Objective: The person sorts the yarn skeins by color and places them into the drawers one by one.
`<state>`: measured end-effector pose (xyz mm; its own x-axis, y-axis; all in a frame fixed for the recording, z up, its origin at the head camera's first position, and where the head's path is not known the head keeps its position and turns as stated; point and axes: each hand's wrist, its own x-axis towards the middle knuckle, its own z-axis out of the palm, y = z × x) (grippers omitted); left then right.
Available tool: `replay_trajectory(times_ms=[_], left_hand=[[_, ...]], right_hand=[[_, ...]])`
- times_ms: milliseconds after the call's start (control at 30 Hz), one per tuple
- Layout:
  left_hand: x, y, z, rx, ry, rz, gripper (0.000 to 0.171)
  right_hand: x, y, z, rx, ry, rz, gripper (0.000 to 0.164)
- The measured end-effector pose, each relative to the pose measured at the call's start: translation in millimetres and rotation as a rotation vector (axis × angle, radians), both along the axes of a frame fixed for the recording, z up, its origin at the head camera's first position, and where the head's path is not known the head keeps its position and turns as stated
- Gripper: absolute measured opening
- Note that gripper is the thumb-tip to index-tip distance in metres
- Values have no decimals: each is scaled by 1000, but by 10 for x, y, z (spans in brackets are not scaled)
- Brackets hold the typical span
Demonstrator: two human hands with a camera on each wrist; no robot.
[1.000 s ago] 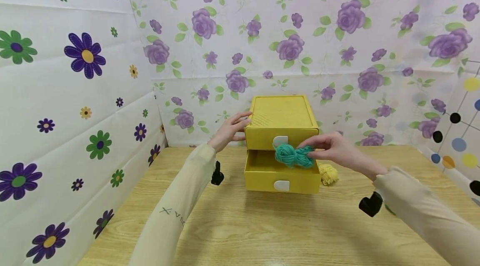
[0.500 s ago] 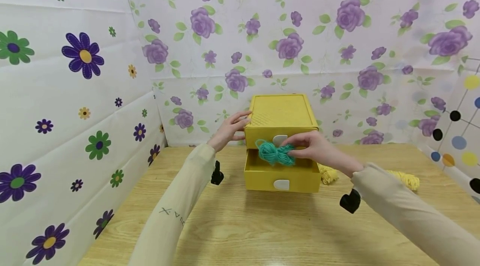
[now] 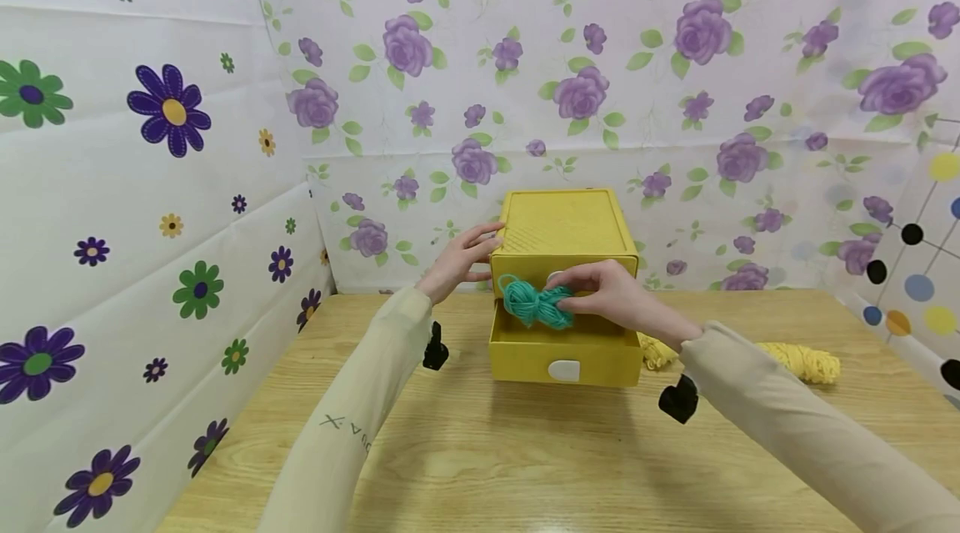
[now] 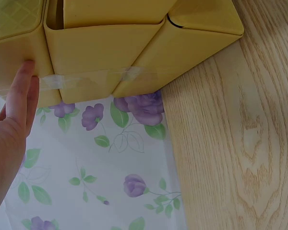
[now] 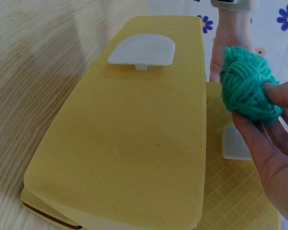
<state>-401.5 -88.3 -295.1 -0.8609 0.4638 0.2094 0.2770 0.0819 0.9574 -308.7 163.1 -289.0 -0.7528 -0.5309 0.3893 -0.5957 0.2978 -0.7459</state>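
Note:
A small yellow drawer cabinet (image 3: 566, 224) stands against the back wall, its lower drawer (image 3: 525, 362) pulled out and its upper one closed. My right hand (image 3: 611, 295) pinches a teal yarn skein (image 3: 534, 304), tied at the middle, by its right end. In the head view the skein hangs over the open lower drawer, in front of the upper drawer. The right wrist view shows thumb and fingers around the skein (image 5: 247, 84), beside the drawer's white handle (image 5: 144, 50). My left hand (image 3: 461, 262) rests straight fingers on the cabinet's left side; the left wrist view shows a fingertip touching the wall.
Behind and below my right forearm, yellow yarn skeins (image 3: 806, 362) lie on the wooden table (image 3: 480, 450), one close to the cabinet's right side. Flowered cloth (image 3: 405, 208) hangs directly behind the cabinet, and another patterned cloth closes off the left.
My right hand has carried the teal skein leftward, from the drawer's right half to its left half. Yellow yarn on the right has come into view. The left hand has stayed in place.

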Motion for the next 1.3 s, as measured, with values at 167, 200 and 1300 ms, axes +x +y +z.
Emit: replay_trajectory(times_ms=[167, 200, 1300], left_hand=[[6, 2, 8, 3, -7, 0, 43], [5, 4, 9, 3, -6, -1, 43], [15, 2, 7, -7, 2, -11, 48]], right_hand=[[-28, -34, -20, -9, 2, 26, 24], [-29, -40, -21, -10, -2, 39, 25], [141, 338, 57, -137, -249, 163, 47]])
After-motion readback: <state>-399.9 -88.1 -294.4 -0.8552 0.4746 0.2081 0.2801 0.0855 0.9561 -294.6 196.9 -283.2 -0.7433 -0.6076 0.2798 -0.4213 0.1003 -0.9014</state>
